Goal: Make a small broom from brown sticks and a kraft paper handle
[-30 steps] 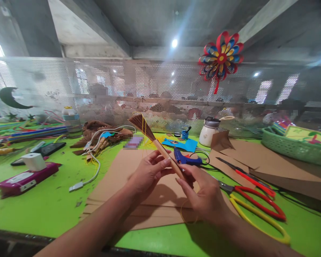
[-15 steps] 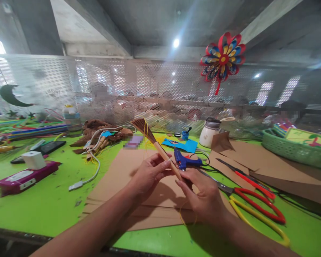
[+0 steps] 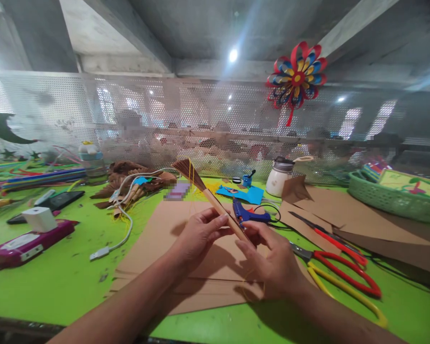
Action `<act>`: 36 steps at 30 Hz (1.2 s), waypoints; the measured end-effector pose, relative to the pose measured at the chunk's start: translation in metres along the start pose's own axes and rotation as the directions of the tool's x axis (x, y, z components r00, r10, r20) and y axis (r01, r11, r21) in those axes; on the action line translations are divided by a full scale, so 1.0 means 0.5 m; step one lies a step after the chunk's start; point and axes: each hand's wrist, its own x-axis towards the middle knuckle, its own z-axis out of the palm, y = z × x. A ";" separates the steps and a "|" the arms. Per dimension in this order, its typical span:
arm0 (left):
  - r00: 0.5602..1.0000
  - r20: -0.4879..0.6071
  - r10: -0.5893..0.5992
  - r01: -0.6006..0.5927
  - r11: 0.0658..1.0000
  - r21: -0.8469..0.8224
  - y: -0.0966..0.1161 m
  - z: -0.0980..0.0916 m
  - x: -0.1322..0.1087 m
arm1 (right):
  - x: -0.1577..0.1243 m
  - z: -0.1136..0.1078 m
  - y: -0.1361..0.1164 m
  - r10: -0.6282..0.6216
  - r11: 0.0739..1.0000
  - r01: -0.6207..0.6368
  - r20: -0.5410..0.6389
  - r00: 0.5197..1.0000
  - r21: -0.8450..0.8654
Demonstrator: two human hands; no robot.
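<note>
A slim folded piece of brown paper [image 3: 218, 204], spread into a pleated fan at its top, is held tilted in front of me. My left hand [image 3: 200, 236] pinches its narrow middle between thumb and fingers. At the lower end, my right hand [image 3: 272, 260] closes thumb and fingers around the paper. A thin yellow string [image 3: 191, 177] loops over the fanned end, and more of it hangs faintly below my right hand. Beneath both hands lie flat brown paper sheets [image 3: 157, 229]. A blue glue gun [image 3: 249, 213] rests just beyond my right fingers.
Red-and-yellow-handled scissors [image 3: 344, 272] and a second, red-handled pair [image 3: 338, 241] lie right. Behind stand a white jar [image 3: 276, 179] and a green basket [image 3: 387, 198]. Leftward are a purple pack [image 3: 30, 243], a white charger [image 3: 39, 219], a cable [image 3: 127, 231] and brown pleated pieces [image 3: 136, 179].
The view has shifted slightly to the right. My right fingers have moved a little along the lower end of the folded paper; my left hand keeps its pinch.
</note>
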 end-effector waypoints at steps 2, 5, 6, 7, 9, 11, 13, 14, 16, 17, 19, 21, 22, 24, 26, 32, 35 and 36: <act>1.000 0.004 0.003 -0.003 1.000 0.024 0.003 -0.002 0.001 | 0.002 -0.007 0.000 0.024 0.999 -0.025 0.020 1.000 0.023; 1.000 0.016 0.007 -0.008 0.998 0.059 0.006 -0.006 0.001 | 0.009 -0.014 0.009 0.031 0.999 -0.031 0.001 1.000 0.015; 1.000 0.019 0.010 -0.011 0.998 0.064 0.006 -0.007 0.001 | 0.012 -0.015 0.013 0.032 0.999 -0.032 -0.015 0.999 0.005; 1.000 0.020 0.014 -0.015 0.998 0.063 0.007 -0.008 0.001 | 0.014 -0.015 0.018 0.031 1.000 -0.031 -0.028 0.999 -0.002; 1.000 0.014 0.019 -0.020 0.998 0.055 0.008 -0.010 0.002 | 0.017 -0.013 0.026 0.018 1.000 -0.019 -0.044 0.999 -0.021; 1.000 0.006 0.020 -0.021 0.999 0.045 0.008 -0.012 0.003 | 0.018 -0.011 0.030 0.001 0.999 -0.004 -0.046 0.999 -0.050; 1.000 -0.002 0.018 -0.018 0.999 0.043 0.008 -0.014 0.004 | 0.022 -0.013 0.034 -0.021 0.995 0.015 -0.061 0.998 -0.099; 1.000 -0.007 0.019 -0.018 0.999 0.045 0.008 -0.015 0.005 | 0.026 -0.016 0.037 -0.036 0.990 0.028 -0.057 0.998 -0.142; 1.000 -0.020 0.023 -0.022 0.998 0.054 0.008 -0.017 0.006 | 0.042 -0.026 0.046 -0.064 0.957 0.059 -0.009 0.998 -0.283; 0.999 -0.026 0.026 -0.024 0.998 0.057 0.008 -0.018 0.007 | 0.053 -0.031 0.053 -0.069 0.925 0.079 0.039 0.997 -0.373; 0.999 -0.038 0.034 -0.032 0.998 0.054 0.009 -0.018 0.007 | 0.081 -0.040 0.071 -0.039 0.831 0.117 0.153 0.988 -0.544; 0.998 -0.052 0.044 -0.042 0.998 0.047 0.011 -0.019 0.007 | 0.110 -0.043 0.090 -0.018 0.777 0.159 0.231 0.973 -0.608; 0.997 -0.059 0.051 -0.048 0.998 0.041 0.011 -0.020 0.008 | 0.122 -0.040 0.099 -0.013 0.759 0.181 0.264 0.964 -0.626; 0.995 -0.082 0.064 -0.062 0.998 0.024 0.012 -0.024 0.009 | 0.140 -0.029 0.116 0.000 0.728 0.217 0.315 0.949 -0.651; 0.992 -0.105 0.068 -0.068 0.998 0.005 0.011 -0.029 0.012 | 0.147 -0.011 0.131 0.017 0.698 0.236 0.344 0.939 -0.677; 0.988 -0.139 0.068 -0.071 0.997 -0.016 0.010 -0.037 0.018 | 0.147 0.023 0.163 0.036 0.664 0.234 0.344 0.938 -0.710; 0.985 -0.164 0.055 -0.059 0.998 -0.023 0.009 -0.038 0.020 | 0.151 0.020 0.174 0.012 0.680 0.221 0.311 0.950 -0.699; 0.984 -0.171 0.051 -0.057 0.998 -0.030 0.009 -0.039 0.021 | 0.154 0.016 0.177 -0.001 0.692 0.219 0.302 0.953 -0.688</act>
